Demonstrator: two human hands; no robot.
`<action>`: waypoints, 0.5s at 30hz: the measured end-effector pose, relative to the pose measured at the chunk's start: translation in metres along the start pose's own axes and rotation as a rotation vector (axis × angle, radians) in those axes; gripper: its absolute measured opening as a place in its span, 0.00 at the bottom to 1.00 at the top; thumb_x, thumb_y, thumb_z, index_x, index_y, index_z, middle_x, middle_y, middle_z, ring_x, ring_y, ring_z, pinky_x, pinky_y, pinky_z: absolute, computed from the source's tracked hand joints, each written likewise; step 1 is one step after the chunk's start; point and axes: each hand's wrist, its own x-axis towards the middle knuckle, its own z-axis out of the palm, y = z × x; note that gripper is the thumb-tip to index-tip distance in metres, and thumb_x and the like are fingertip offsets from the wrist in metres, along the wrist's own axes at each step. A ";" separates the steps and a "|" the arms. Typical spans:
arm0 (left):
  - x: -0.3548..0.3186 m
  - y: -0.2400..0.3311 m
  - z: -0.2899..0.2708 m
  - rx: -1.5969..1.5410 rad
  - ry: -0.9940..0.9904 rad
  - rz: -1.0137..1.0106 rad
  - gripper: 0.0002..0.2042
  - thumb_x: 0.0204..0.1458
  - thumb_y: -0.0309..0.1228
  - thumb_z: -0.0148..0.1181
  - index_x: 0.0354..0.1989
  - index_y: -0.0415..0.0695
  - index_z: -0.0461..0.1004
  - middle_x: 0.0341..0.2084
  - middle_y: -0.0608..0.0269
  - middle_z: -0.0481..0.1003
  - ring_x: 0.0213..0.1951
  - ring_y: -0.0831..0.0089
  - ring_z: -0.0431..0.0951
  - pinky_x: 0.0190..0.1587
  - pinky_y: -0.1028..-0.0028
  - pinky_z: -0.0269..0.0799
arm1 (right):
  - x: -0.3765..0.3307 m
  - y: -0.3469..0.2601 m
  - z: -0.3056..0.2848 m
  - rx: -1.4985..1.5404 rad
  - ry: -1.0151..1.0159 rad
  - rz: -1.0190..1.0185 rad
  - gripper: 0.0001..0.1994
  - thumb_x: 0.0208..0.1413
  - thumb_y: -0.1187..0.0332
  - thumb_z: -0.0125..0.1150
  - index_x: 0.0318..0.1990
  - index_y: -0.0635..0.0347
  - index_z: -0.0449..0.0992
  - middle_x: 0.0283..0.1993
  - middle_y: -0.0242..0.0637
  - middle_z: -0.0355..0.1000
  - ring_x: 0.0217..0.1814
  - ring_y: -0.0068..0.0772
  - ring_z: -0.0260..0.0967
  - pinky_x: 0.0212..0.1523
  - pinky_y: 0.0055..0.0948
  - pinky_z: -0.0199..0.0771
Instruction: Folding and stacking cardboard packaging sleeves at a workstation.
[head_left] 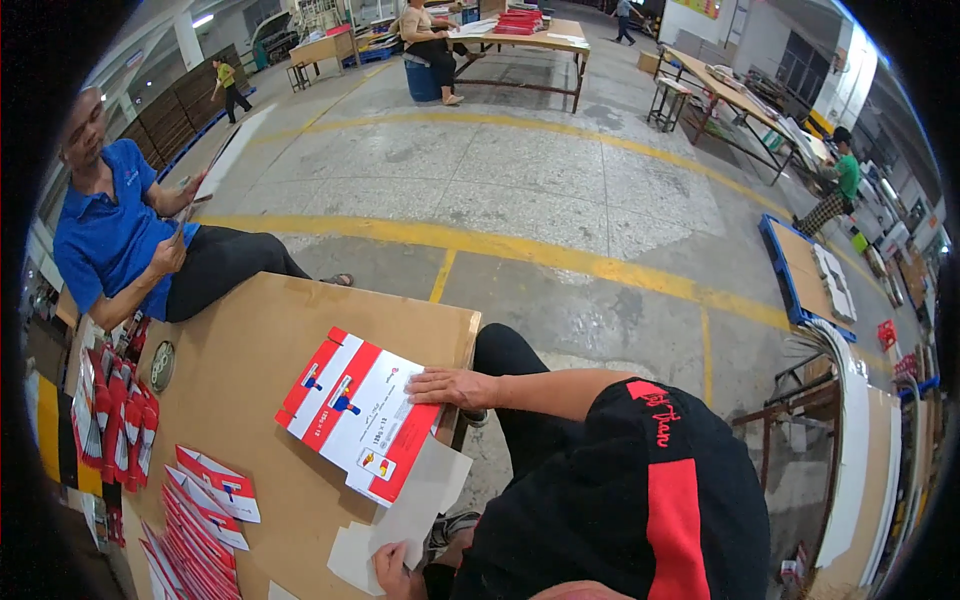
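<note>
A flat red-and-white printed carton lies slanted on the brown tabletop. My right hand rests on its upper right edge, palm down with fingers stretched out. Partly under the carton is a grey cardboard blank, plain side up, sticking out past the table edge. At the lower edge of the view, my left hand has its curled fingers at the near end of this grey blank, seemingly gripping it. Part of that hand is cut off by the picture's edge.
Folded red-and-white cartons are stacked at the table's near left, with more bundles beyond. A small round dish stands at the left edge. A co-worker in a blue shirt sits there holding a sheet. A blue pallet is at right.
</note>
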 end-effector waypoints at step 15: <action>0.069 0.028 0.050 0.618 0.082 -0.360 0.32 0.58 0.48 0.47 0.64 0.37 0.55 0.63 0.45 0.56 0.65 0.46 0.51 0.63 0.43 0.44 | 0.023 -0.052 0.022 -0.181 -0.085 -0.100 0.35 0.51 0.54 0.56 0.67 0.48 0.56 0.72 0.43 0.46 0.75 0.53 0.39 0.68 0.61 0.39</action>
